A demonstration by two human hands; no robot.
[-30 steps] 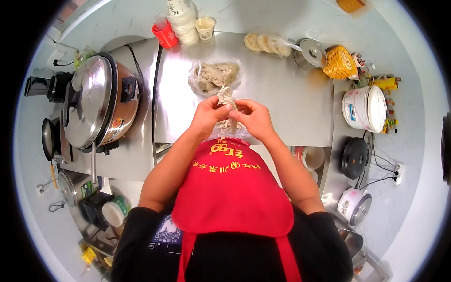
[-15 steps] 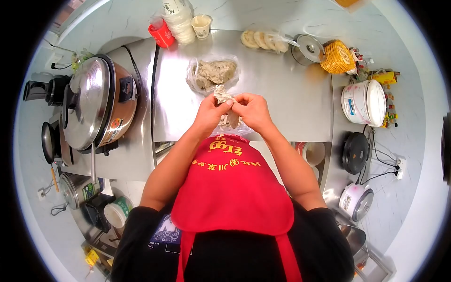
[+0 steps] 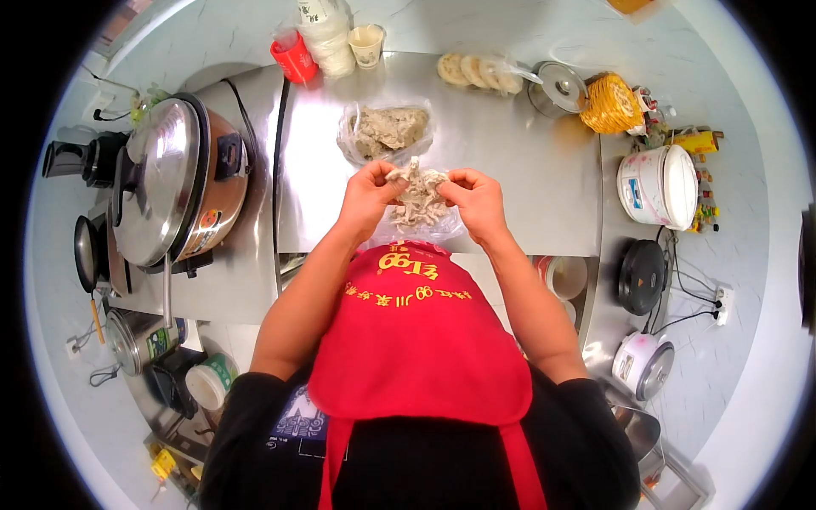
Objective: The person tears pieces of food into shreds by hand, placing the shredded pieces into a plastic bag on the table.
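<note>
A pale, ragged piece of food (image 3: 416, 182) is stretched between my two hands above the steel table (image 3: 527, 195). My left hand (image 3: 367, 200) pinches its left edge, and my right hand (image 3: 478, 202) pinches its right edge. Below it, near the table's front edge, lie shredded pale strips (image 3: 420, 214) on a clear plastic bag (image 3: 450, 228). Just beyond my hands sits a larger greyish-beige mass (image 3: 389, 129) in an open clear bag.
A large cooker (image 3: 183, 178) stands at the left. Along the back are a red cup (image 3: 294, 58), a paper cup (image 3: 365, 46), bagged flat rounds (image 3: 478, 73) and a lidded steel pot (image 3: 559, 90). A white rice cooker (image 3: 657, 188) stands at the right.
My hands were close together around the piece and have moved apart. The piece is now spread wider between them, and the strips beneath show more.
</note>
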